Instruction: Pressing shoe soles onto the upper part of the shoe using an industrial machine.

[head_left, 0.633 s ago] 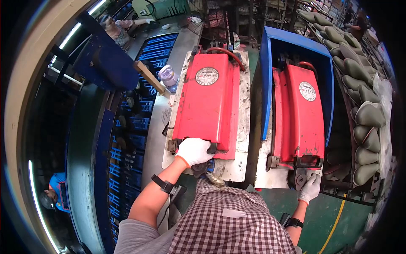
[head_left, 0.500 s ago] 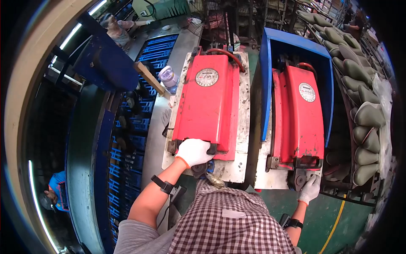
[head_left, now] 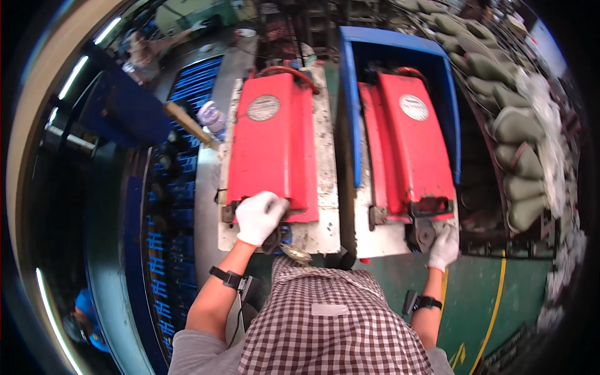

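My left hand (head_left: 260,217), in a white knitted glove, is closed at the black front handle of the left machine's red cover (head_left: 269,144). The cover is down on a worn white base plate (head_left: 325,187). At the front right corner of the second machine, my gloved right hand (head_left: 444,249) rests beside a round black fitting (head_left: 425,235). Blur and the fitting partly hide its fingers. The second red cover (head_left: 412,150) is also down, its black front handle (head_left: 432,205) free of my hands. A crumpled, shiny wrapped piece (head_left: 295,253) is at the left plate's front edge.
A blue metal hood (head_left: 400,40) surrounds the right machine. Olive-green shoe-shaped pieces (head_left: 519,125) fill a rack at right. A blue-slatted conveyor (head_left: 197,81) and a purple-topped container (head_left: 211,117) are at left. One person (head_left: 142,56) works far left, another (head_left: 87,322) lower left.
The view has shifted, moving both machines left and up in the picture. My left hand stays at the left cover's handle, and my right hand stays by the right machine's front corner.
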`<state>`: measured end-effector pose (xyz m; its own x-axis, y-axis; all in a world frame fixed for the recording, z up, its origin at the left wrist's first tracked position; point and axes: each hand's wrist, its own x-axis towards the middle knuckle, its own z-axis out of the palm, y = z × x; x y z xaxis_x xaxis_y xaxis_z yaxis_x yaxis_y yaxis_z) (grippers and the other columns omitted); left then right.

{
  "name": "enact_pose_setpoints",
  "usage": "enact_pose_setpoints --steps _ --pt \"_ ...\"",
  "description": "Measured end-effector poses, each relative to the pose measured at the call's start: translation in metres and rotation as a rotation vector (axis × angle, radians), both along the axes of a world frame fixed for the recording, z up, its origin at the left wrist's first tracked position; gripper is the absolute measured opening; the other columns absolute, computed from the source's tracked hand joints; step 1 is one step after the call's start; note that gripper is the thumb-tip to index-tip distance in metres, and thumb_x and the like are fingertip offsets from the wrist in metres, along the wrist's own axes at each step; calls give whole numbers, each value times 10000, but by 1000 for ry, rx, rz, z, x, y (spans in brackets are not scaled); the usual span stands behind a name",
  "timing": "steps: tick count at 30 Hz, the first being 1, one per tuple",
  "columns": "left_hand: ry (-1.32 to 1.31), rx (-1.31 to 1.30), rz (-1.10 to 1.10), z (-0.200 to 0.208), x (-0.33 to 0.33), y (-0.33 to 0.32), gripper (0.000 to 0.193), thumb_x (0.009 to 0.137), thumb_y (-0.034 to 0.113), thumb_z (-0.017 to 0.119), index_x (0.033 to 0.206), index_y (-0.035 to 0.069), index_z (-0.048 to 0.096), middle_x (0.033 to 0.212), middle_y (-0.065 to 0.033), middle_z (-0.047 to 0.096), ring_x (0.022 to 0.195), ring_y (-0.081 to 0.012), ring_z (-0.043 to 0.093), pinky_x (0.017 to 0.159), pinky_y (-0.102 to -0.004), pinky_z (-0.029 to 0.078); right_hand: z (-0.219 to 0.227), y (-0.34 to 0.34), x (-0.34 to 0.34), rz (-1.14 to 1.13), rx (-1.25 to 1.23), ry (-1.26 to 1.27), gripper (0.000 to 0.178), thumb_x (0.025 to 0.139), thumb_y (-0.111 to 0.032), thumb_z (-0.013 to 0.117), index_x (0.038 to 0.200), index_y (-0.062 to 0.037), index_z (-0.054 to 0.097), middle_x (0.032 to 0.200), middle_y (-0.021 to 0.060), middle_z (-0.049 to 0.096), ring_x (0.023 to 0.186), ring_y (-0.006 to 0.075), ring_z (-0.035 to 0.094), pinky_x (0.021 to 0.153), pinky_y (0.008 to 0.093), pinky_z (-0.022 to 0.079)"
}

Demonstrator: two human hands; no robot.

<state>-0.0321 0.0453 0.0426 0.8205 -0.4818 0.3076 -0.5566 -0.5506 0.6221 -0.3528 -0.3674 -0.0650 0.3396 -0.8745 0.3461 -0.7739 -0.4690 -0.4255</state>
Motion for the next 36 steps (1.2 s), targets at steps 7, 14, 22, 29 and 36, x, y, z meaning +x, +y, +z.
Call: enact_pose_setpoints --steps 7,14,22,29,36 --pt "-161 -262 -462 37 -45 -129 366 762 68 784 1120 31 721 1071 -162 725 1016 -337 702 916 -419 562 24 12 3 -4 63 116 326 1038 -406 549 1145 -161 736 978 187 751 885 414 726 797 519 567" --pt "-167 -146 -887 27 -101 -237 570 689 170 786 1230 51 651 1096 -147 632 1063 -354 618 946 -476 515 41 95 -32 175 291 58 606 1039 -435 533 1600 -236 424 1105 320 711 989 484 707 905 537 552" --pt "-453 105 -962 33 -98 -269 425 733 231 789 1140 140 704 1094 -128 593 1328 -403 506 1147 -612 377 98 113 -31 666 488 34 341 902 -122 692 1240 -80 709 1085 159 722 978 367 700 894 432 553" --pt "-451 -303 -923 122 -51 -295 271 694 168 774 962 146 738 1003 -103 628 1004 -329 602 907 -456 477 95 35 128 525 353 249 618 953 -459 665 1392 -33 583 1314 273 657 1253 438 606 1058 540 461" --pt "-324 -239 -838 212 0 -320 354 856 237 743 1186 111 740 1159 -110 680 1144 -252 651 996 -355 512 54 -19 194 364 187 297 792 851 -461 750 1549 -186 495 1398 298 565 1286 550 535 1060 526 507"
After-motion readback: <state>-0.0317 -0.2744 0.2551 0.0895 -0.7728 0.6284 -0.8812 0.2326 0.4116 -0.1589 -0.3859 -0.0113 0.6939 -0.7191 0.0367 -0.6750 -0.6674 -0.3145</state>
